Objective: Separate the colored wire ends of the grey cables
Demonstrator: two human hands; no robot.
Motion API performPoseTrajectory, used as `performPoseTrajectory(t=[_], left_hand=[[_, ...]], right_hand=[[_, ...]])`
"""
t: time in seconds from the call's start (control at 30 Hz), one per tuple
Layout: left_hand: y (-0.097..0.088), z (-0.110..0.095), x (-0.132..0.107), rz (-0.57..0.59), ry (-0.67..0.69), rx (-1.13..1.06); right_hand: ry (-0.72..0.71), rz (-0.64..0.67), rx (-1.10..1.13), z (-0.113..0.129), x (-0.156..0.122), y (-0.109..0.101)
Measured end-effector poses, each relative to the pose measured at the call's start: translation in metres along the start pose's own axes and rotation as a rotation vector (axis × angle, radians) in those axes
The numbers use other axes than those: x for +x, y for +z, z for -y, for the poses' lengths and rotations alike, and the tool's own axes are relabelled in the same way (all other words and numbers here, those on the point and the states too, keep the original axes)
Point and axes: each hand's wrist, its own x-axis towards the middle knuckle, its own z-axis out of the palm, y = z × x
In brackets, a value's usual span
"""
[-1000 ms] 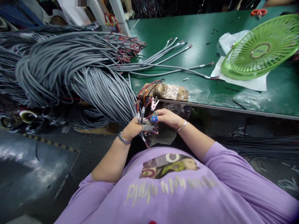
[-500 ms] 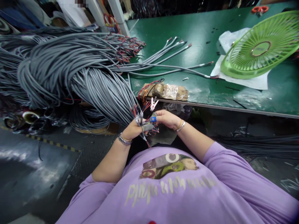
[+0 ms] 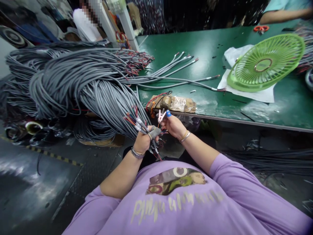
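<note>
My left hand (image 3: 143, 141), with grey wrapping on its fingers, is closed round a bunch of grey cables (image 3: 140, 123). Their stripped ends fan out in red, black and green wires above the fist, and more wire ends stick out below it. Just in front of the table edge, my right hand (image 3: 174, 126) has its fingers closed at a pale pink clip (image 3: 161, 116). Blue tape covers the tip of one digit beside the clip. Several thin coloured wire ends lie between the two hands, partly hidden by fingers.
A big heap of grey cables (image 3: 58, 75) hangs over the table's left side. On the green table (image 3: 207, 49) are a taped cardboard piece (image 3: 182, 103), loose cable ends, a green fan grille (image 3: 266, 63) and orange-handled scissors (image 3: 261, 29). Another person's arm (image 3: 283, 15) shows at the far right.
My right hand has moved from the wires by my left hand up to the pink clip. My left hand has tilted, spreading the cable ends leftward. The camera view has tipped slightly upward.
</note>
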Motion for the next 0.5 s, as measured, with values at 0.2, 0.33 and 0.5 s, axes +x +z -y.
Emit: performPoseTrajectory(t=[0.2,0.33,0.5], left_hand=[[0.013,-0.002,0.006,-0.104,0.027,-0.058],[0.013,-0.001,0.007,-0.117,0.035,-0.049],[0.012,-0.001,0.007,-0.102,0.047,-0.018]], right_hand=[[-0.064,-0.072,0.021,-0.002,0.002,0.014],[0.062,-0.052,0.147,0.005,0.001,0.025],[0.025,-0.126,0.231,0.007,0.002,0.033]])
